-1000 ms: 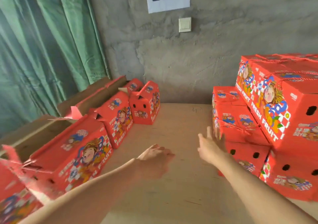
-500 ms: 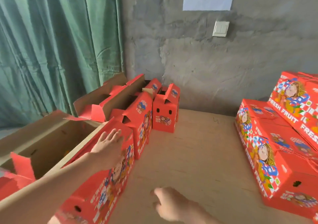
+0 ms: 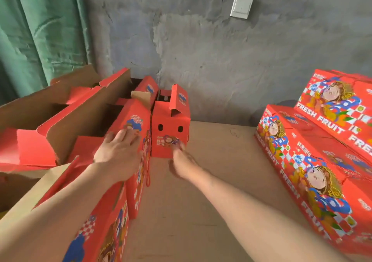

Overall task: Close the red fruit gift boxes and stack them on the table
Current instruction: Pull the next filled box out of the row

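Red fruit gift boxes [image 3: 314, 151] — closed ones piled in tiers on the right side of the tabletop [image 3: 211, 191], back against the wall [image 3: 201, 50]. Looks like a fair share done, but not all. Left to do, along the left side: a row of boxes with flaps standing up — a far end-on box [image 3: 171, 133] with its lid flap raised, a long open box [image 3: 80, 120] over by the curtain [image 3: 40, 30], and more nearer the camera. Left hand [image 3: 116, 153] laid flat, fingers spread, on the sloping top flap of the middle box [image 3: 132, 120], gripping nothing. Right hand [image 3: 181, 161] blurred, low by the foot of the end-on box; cannot tell whether touching it, or how far open. By the look of it: closing of the next box about to start, carrying it across to the right-hand pile yet to come.
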The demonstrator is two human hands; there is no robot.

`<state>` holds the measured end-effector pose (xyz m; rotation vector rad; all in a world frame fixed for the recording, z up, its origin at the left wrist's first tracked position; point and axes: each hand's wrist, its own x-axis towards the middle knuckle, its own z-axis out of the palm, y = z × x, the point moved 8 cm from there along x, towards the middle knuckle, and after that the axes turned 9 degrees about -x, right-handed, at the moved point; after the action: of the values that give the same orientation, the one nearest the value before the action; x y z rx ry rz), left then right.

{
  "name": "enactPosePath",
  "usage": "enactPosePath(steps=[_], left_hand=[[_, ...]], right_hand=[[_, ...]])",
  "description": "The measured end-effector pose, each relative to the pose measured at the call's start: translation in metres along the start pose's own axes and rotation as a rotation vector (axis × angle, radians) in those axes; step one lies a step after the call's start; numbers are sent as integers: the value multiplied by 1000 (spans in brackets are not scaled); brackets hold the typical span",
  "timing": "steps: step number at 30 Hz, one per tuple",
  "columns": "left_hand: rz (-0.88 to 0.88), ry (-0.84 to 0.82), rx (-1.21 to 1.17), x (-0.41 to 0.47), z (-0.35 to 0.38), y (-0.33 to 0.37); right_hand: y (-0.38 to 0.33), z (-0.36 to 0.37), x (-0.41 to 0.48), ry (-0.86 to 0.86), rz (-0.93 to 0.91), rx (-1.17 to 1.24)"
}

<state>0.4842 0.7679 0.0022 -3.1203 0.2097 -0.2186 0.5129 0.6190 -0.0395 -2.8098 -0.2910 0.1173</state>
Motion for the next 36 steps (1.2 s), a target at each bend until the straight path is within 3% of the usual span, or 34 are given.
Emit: enactPosePath(steps=[6,14,19,24,29,36], left_hand=[[12,141,-89,-1,11,-4],[-19,115,-87,-1,15,-8],[-66,19,-106,-3,18,-8],[-64,-117,68,-22,3,30],[15,-75,-206,-86,-15,114],[15,37,-433,-179,-38,170]], right_hand=[[18,21,90,17,84,61],[40,18,126,-15,104,-8],[72,15,44,74,141,-6],[79,14,-60,-17,170,33],[81,15,-162,-158,191,69],[116,5,-301,-61,109,75]])
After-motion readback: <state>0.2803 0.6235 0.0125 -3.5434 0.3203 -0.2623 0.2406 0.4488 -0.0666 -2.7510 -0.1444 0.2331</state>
